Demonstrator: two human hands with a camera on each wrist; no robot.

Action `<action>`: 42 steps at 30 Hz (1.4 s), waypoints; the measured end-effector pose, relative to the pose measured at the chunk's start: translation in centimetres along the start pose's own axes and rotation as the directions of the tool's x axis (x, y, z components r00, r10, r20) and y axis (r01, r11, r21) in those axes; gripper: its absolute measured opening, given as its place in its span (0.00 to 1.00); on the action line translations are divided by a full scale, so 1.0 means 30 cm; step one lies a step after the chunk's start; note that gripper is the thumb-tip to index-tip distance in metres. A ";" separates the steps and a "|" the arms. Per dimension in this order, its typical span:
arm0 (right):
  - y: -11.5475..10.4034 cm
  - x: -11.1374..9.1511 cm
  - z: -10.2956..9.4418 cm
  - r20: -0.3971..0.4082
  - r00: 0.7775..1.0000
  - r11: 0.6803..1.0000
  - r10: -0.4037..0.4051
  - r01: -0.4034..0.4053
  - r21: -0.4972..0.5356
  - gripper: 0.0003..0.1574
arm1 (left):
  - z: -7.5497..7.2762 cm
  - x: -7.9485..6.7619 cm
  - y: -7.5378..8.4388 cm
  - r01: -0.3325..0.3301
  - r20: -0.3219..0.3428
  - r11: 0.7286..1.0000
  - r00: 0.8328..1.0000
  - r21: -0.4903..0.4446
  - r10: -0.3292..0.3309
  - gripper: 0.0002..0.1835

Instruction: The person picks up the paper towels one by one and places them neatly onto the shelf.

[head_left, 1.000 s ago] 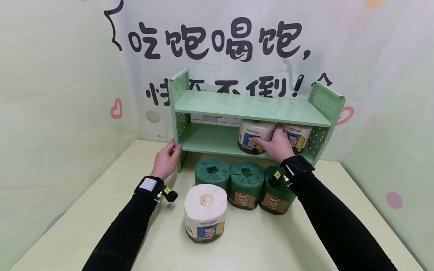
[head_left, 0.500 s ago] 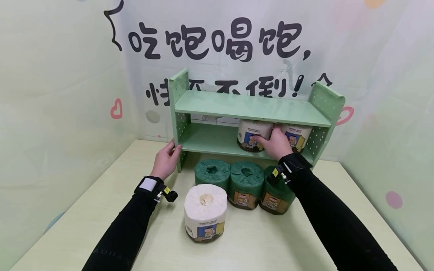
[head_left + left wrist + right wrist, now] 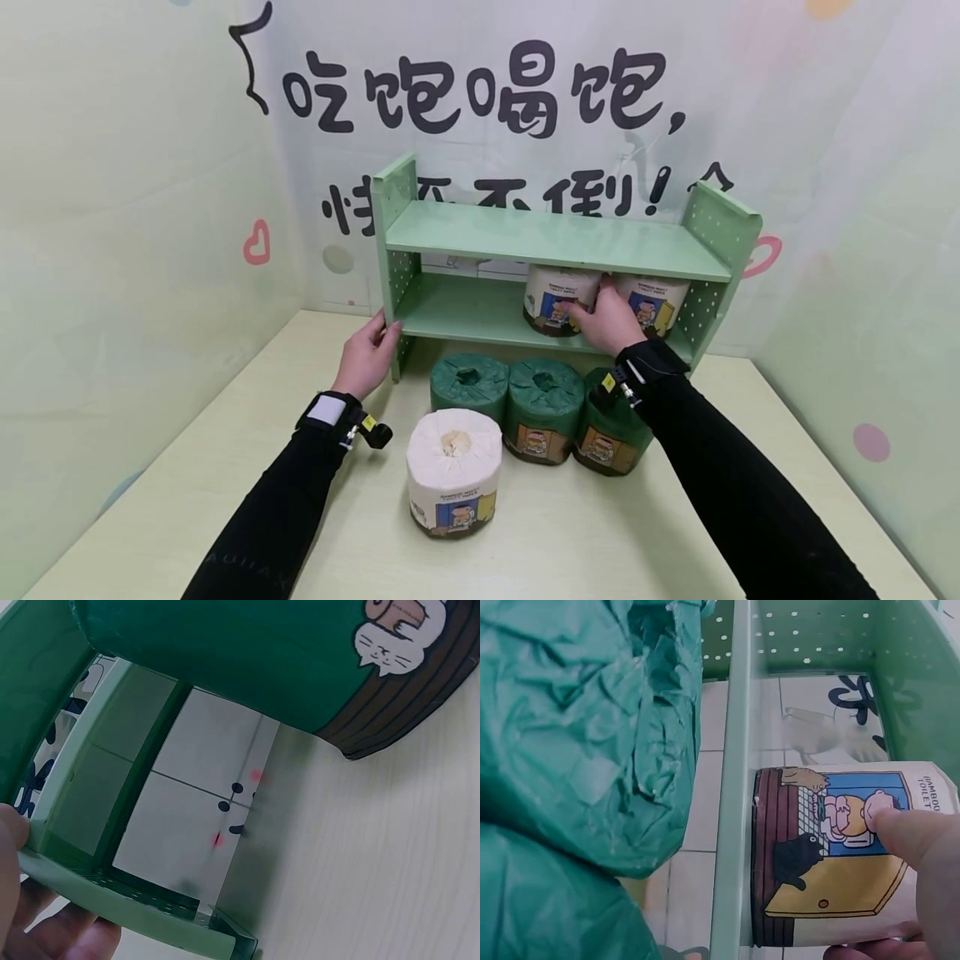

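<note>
Here, right hand (image 3: 611, 319) grips paper-wrapped cylindrical roll (image 3: 547, 293); left hand (image 3: 364, 358) clasps perforated shelf (image 3: 555, 240).

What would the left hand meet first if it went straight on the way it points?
Most likely the green shelf's left side panel, which the left hand grips; depth beyond is unclear.

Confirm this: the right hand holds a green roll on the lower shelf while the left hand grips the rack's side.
Wrong colour: the roll in the right hand is white, as the head view shows; the rest stands.
</note>
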State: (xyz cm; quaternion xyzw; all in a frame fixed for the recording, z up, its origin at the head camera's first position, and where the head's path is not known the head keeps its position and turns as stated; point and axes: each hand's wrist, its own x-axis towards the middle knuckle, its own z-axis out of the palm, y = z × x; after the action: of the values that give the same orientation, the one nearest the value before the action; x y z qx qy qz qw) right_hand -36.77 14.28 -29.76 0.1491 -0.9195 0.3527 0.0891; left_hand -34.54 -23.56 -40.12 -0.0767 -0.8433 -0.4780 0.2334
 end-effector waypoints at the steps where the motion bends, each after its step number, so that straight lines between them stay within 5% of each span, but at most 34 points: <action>1: 0.001 -0.003 0.000 0.006 1.000 1.000 0.007 -0.007 -0.001 0.51 | 0.001 0.000 0.000 0.001 0.001 1.000 1.000 -0.001 -0.001 0.26; 14: 0.018 -0.070 -0.003 0.028 0.998 0.995 0.052 -0.054 0.084 0.63 | 0.004 0.003 -0.004 -0.005 -0.001 1.000 1.000 0.011 0.005 0.27; 22: 0.005 -0.140 -0.010 0.026 0.999 0.977 -0.031 0.025 0.212 0.64 | 0.002 0.002 -0.008 -0.004 -0.004 1.000 1.000 0.020 0.005 0.27; 32: 0.163 -0.128 0.079 -0.101 0.982 0.962 -0.160 0.178 0.206 0.49 | 0.004 0.007 -0.010 -0.010 -0.004 1.000 1.000 0.019 0.010 0.27; 36: 0.122 -0.195 0.093 -0.115 0.969 0.954 -0.218 0.236 0.182 0.45 | 0.005 0.007 -0.013 -0.008 -0.002 1.000 1.000 0.020 0.008 0.27; 42: -0.064 -0.360 0.066 -0.071 0.962 0.917 -0.264 0.273 0.290 0.40 | 0.007 0.007 -0.017 -0.009 -0.012 1.000 1.000 0.029 0.009 0.26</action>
State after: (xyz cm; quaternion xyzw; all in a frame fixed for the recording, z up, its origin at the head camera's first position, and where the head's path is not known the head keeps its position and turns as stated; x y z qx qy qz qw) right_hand -26.09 13.89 -32.93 0.2801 -0.8254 0.4734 0.1274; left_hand -34.97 -23.69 -40.51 -0.0743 -0.8485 -0.4650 0.2416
